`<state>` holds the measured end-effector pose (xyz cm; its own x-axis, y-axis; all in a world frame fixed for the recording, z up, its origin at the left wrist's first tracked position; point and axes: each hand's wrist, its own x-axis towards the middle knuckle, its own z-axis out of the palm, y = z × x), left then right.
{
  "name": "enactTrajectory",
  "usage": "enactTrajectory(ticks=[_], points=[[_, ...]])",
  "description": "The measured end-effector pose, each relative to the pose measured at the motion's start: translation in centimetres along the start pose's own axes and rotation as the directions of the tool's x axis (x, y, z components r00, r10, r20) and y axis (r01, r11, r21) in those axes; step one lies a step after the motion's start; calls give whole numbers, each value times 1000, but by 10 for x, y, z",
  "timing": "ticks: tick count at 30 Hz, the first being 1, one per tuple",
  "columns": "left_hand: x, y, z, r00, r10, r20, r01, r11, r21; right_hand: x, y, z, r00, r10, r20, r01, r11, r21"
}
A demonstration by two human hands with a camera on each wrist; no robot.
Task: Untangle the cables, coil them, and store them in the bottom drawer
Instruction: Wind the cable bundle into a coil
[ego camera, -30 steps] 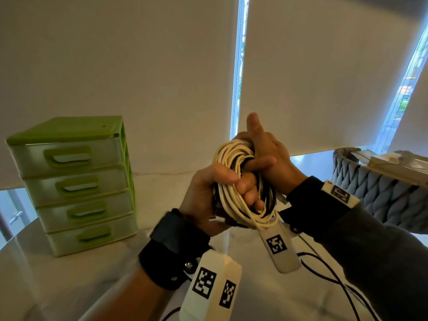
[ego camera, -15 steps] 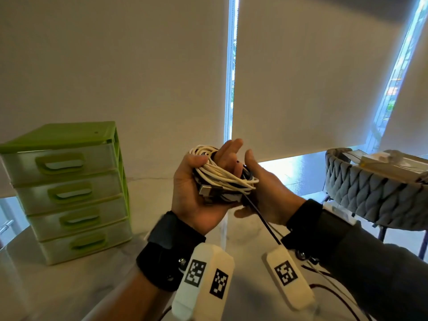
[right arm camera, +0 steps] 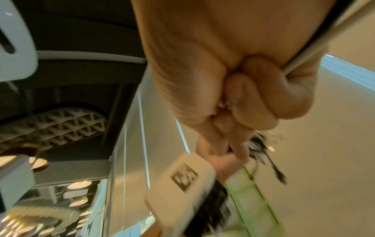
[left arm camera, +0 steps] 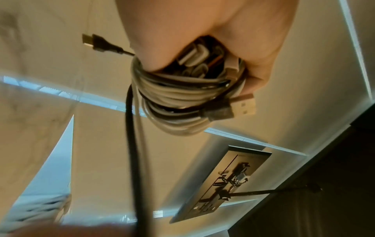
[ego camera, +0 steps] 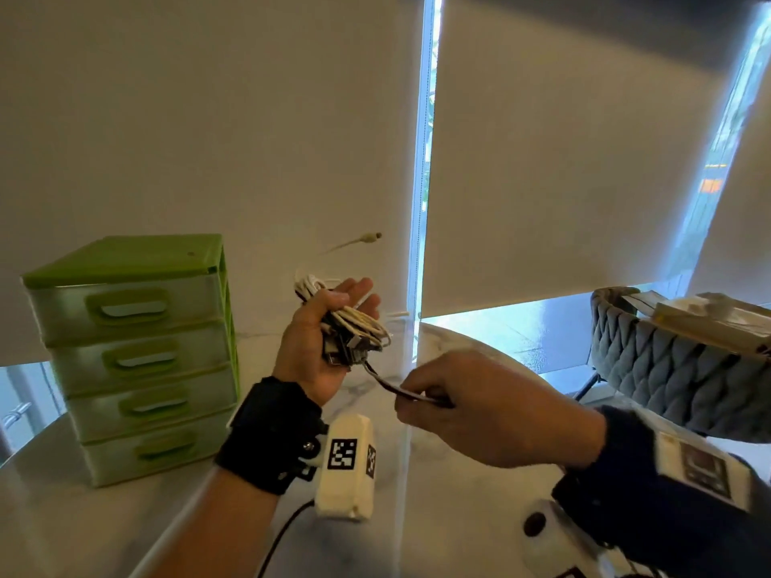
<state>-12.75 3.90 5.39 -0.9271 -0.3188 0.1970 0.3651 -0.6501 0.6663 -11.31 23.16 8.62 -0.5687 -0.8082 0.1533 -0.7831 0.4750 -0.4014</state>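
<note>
My left hand is raised palm up, its thumb curled over a coiled bundle of white and black cables. USB plugs stick out of the bundle in the left wrist view. One black strand runs from the bundle down to my right hand, which grips it in a fist. A loose white cable end is in the air above the bundle. The green drawer unit stands at the left, its bottom drawer closed.
The marble table lies under both hands. A grey woven basket with boxes on top stands at the right. Roller blinds cover the windows behind. A thin black lead lies on the table near my left forearm.
The hands have come apart. My right hand left the bundle and drew a black strand down to the right, while the left hand carried the bundle leftward. A white end has flicked up.
</note>
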Motion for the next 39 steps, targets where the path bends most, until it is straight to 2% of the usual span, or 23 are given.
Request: enactTrajectory(ticks=[4,8,11,13,16,18,21,23,25,28,31,36,39], points=[[-5,-1,4,990,-81,116,57,979,198,7,-19,-26,980,-174,-100,156,975,-160],[-19,-5,15,969,-111,221,15,919,395,21,-31,-51,936,-337,-101,280,886,-369],[-23,-5,15,932,-173,318,34,916,400,34,-31,-67,927,-361,-100,294,868,-400],[-23,-8,13,889,-256,379,121,931,343,44,-27,-75,932,-345,-107,289,889,-354],[-23,-17,13,794,-345,501,263,937,228,56,-18,-83,940,-307,-150,258,925,-280],[-23,-20,13,706,-349,616,356,927,118,62,-11,-84,960,-250,-123,223,955,-198],[-22,-22,11,623,-375,686,420,901,111,68,-2,-77,960,-269,-76,257,957,-134],[-22,-22,11,574,-342,744,449,891,64,70,3,-73,953,-284,-104,272,955,-116],[-23,-20,13,587,-325,741,446,894,38,70,7,-68,945,-299,-133,287,952,-103],[-24,-18,16,646,-310,698,406,913,31,69,9,-61,949,-295,-113,295,955,-13],[-28,-13,21,663,-289,691,399,917,1,77,10,-61,974,-179,-137,183,983,14],[-34,-5,26,664,-243,707,480,863,-155,86,21,-60,991,-80,-107,107,953,282],[-32,-6,24,689,-266,674,471,871,-138,87,28,-62,997,24,-74,-4,966,257]])
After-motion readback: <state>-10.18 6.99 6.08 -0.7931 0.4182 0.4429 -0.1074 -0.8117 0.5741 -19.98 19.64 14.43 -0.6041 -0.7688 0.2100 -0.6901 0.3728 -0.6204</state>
